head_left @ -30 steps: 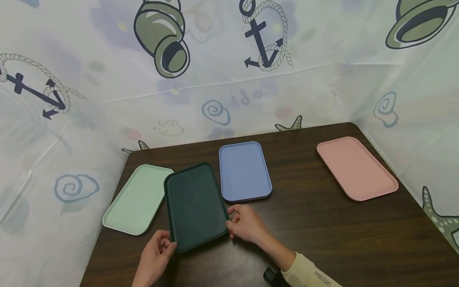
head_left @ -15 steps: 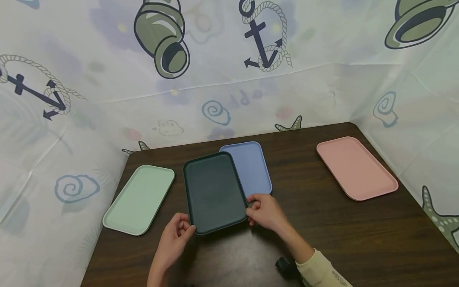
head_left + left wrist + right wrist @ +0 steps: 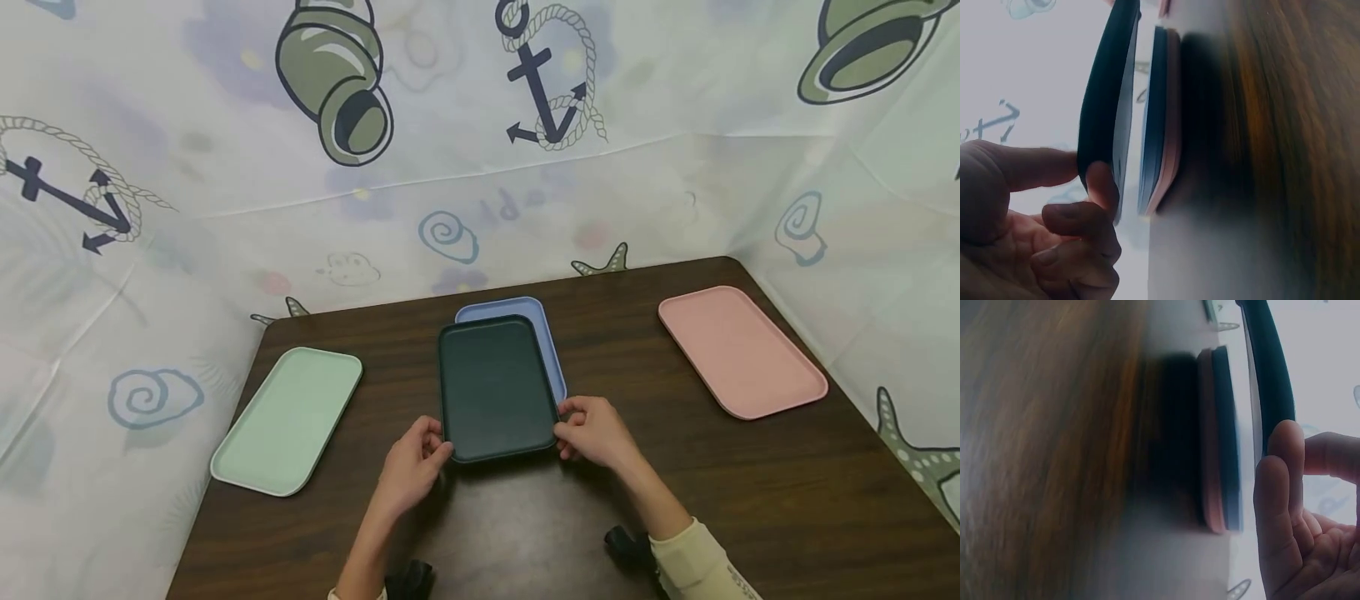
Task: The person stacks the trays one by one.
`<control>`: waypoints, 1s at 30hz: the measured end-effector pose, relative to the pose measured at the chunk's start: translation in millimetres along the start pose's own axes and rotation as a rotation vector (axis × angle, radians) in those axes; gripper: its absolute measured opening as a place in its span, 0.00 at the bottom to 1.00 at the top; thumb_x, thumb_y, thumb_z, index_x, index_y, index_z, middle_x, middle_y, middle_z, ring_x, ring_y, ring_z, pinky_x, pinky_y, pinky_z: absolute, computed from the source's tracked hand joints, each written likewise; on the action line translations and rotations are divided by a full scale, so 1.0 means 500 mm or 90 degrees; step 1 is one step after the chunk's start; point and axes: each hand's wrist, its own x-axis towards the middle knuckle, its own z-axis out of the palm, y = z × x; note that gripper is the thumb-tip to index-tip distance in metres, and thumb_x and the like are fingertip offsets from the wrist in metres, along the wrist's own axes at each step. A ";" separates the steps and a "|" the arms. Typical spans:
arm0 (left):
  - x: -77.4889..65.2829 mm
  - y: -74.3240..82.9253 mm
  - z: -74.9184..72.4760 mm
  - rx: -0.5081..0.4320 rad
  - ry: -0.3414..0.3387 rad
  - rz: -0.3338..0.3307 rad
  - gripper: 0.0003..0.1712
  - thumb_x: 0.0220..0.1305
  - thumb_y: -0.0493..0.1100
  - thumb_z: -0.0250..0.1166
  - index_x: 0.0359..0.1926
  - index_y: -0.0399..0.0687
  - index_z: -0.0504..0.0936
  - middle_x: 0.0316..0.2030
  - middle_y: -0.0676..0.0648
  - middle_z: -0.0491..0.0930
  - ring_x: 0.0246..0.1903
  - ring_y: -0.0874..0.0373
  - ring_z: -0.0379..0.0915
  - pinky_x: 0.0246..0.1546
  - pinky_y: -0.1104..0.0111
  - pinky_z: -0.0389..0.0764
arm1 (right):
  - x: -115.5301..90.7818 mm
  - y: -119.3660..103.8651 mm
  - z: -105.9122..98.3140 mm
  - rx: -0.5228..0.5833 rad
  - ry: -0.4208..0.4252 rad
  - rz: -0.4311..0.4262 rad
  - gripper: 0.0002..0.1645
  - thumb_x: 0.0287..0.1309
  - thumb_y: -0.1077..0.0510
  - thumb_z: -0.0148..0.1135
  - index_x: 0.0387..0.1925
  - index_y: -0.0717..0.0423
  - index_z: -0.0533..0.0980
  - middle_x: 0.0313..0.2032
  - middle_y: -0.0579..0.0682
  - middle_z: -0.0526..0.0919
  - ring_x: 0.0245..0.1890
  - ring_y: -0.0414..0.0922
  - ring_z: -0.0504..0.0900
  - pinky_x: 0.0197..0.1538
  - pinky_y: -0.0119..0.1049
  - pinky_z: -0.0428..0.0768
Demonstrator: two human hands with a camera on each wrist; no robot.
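A dark green rectangular tray (image 3: 498, 388) is held above the table by both hands, covering most of a blue tray (image 3: 553, 350) behind and below it. My left hand (image 3: 413, 463) pinches its near left corner between thumb and fingers. At the near right corner my right hand (image 3: 596, 431) pinches it likewise. Both wrist views show a gap between the dark green tray and the blue one. Under the blue tray (image 3: 1154, 119) lies a pink layer (image 3: 1171, 125), seen edge-on.
A pale green tray (image 3: 288, 421) lies on the brown wooden table (image 3: 517, 533) at the left. A pink tray (image 3: 742, 352) rests at the right. Patterned white cloth (image 3: 450, 183) stands behind the table and along both sides.
Both hands have carried the dark green tray rightward and away, from beside the pale green tray to over the blue one. It has also turned straighter.
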 end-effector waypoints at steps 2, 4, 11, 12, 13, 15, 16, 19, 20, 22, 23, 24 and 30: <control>0.008 0.004 0.008 0.026 0.003 0.007 0.10 0.66 0.39 0.64 0.46 0.43 0.75 0.26 0.56 0.75 0.22 0.62 0.68 0.28 0.66 0.69 | 0.003 0.004 -0.006 -0.007 0.006 0.006 0.20 0.53 0.69 0.59 0.50 0.71 0.75 0.19 0.52 0.82 0.17 0.47 0.82 0.24 0.38 0.81; 0.015 0.007 0.015 0.044 0.010 0.013 0.10 0.66 0.40 0.64 0.46 0.44 0.75 0.26 0.57 0.75 0.22 0.63 0.67 0.29 0.66 0.69 | 0.006 0.008 -0.011 -0.013 0.013 0.007 0.20 0.53 0.69 0.59 0.50 0.71 0.74 0.19 0.52 0.82 0.17 0.46 0.82 0.24 0.38 0.81; 0.033 0.012 0.034 0.078 0.020 0.006 0.12 0.67 0.41 0.63 0.48 0.42 0.77 0.26 0.57 0.75 0.20 0.63 0.66 0.27 0.65 0.69 | 0.015 0.011 -0.023 -0.018 0.027 0.020 0.20 0.53 0.69 0.58 0.50 0.72 0.75 0.19 0.52 0.82 0.17 0.47 0.82 0.24 0.39 0.82; 0.034 0.012 0.036 0.081 0.020 0.001 0.12 0.67 0.41 0.63 0.49 0.42 0.77 0.27 0.57 0.75 0.20 0.63 0.66 0.27 0.65 0.69 | 0.017 0.013 -0.024 -0.019 0.028 0.023 0.20 0.53 0.69 0.58 0.50 0.72 0.75 0.19 0.52 0.82 0.17 0.46 0.82 0.24 0.39 0.82; 0.035 0.013 0.038 0.086 0.021 -0.003 0.13 0.67 0.41 0.63 0.50 0.41 0.77 0.27 0.57 0.76 0.20 0.63 0.66 0.26 0.65 0.68 | 0.019 0.014 -0.024 -0.019 0.029 0.025 0.20 0.53 0.69 0.58 0.50 0.72 0.75 0.19 0.52 0.82 0.17 0.46 0.82 0.24 0.39 0.82; 0.037 0.014 0.041 0.093 0.023 -0.009 0.15 0.67 0.43 0.63 0.52 0.41 0.78 0.28 0.57 0.76 0.20 0.63 0.66 0.26 0.65 0.69 | 0.021 0.016 -0.026 -0.019 0.032 0.030 0.20 0.53 0.69 0.58 0.50 0.72 0.75 0.19 0.52 0.82 0.17 0.46 0.82 0.24 0.39 0.81; 0.037 0.016 0.042 0.096 0.023 -0.010 0.17 0.67 0.43 0.63 0.53 0.41 0.78 0.29 0.57 0.76 0.20 0.63 0.66 0.26 0.65 0.69 | 0.022 0.017 -0.027 -0.018 0.033 0.031 0.20 0.54 0.69 0.58 0.50 0.72 0.75 0.19 0.52 0.82 0.17 0.46 0.82 0.24 0.39 0.81; 0.038 0.021 0.042 0.106 0.019 -0.009 0.22 0.67 0.46 0.64 0.57 0.40 0.77 0.29 0.57 0.77 0.19 0.63 0.66 0.25 0.66 0.68 | 0.026 0.019 -0.029 -0.017 0.037 0.030 0.19 0.54 0.69 0.58 0.49 0.72 0.75 0.19 0.53 0.82 0.17 0.46 0.82 0.23 0.38 0.81; 0.037 0.023 0.042 0.108 0.014 -0.008 0.24 0.66 0.47 0.65 0.58 0.39 0.77 0.29 0.57 0.77 0.19 0.62 0.66 0.24 0.66 0.68 | 0.028 0.020 -0.030 -0.017 0.037 0.028 0.19 0.54 0.69 0.58 0.49 0.72 0.75 0.19 0.52 0.82 0.17 0.46 0.82 0.23 0.38 0.81; 0.037 0.025 0.042 0.109 0.005 -0.008 0.28 0.65 0.49 0.66 0.61 0.38 0.75 0.28 0.57 0.77 0.18 0.62 0.65 0.22 0.66 0.67 | 0.032 0.023 -0.031 -0.018 0.039 0.024 0.19 0.54 0.69 0.58 0.49 0.72 0.75 0.19 0.52 0.82 0.17 0.46 0.82 0.23 0.38 0.81; 0.037 0.026 0.042 0.109 0.001 -0.009 0.30 0.64 0.50 0.67 0.62 0.37 0.74 0.28 0.57 0.77 0.17 0.62 0.65 0.21 0.67 0.67 | 0.035 0.023 -0.031 -0.018 0.040 0.022 0.19 0.54 0.69 0.58 0.49 0.72 0.75 0.19 0.52 0.82 0.17 0.45 0.82 0.23 0.37 0.81; 0.038 0.027 0.043 0.109 -0.002 -0.009 0.33 0.63 0.50 0.68 0.63 0.37 0.74 0.28 0.57 0.76 0.17 0.62 0.65 0.21 0.67 0.66 | 0.037 0.024 -0.031 -0.019 0.040 0.021 0.19 0.54 0.69 0.58 0.50 0.71 0.75 0.19 0.52 0.82 0.17 0.45 0.82 0.23 0.37 0.81; 0.046 0.029 0.049 0.137 0.006 -0.010 0.41 0.59 0.51 0.72 0.68 0.38 0.69 0.27 0.58 0.76 0.20 0.61 0.64 0.23 0.65 0.67 | 0.046 0.024 -0.032 -0.011 0.044 0.023 0.20 0.57 0.67 0.60 0.52 0.71 0.75 0.20 0.52 0.82 0.18 0.46 0.83 0.25 0.38 0.81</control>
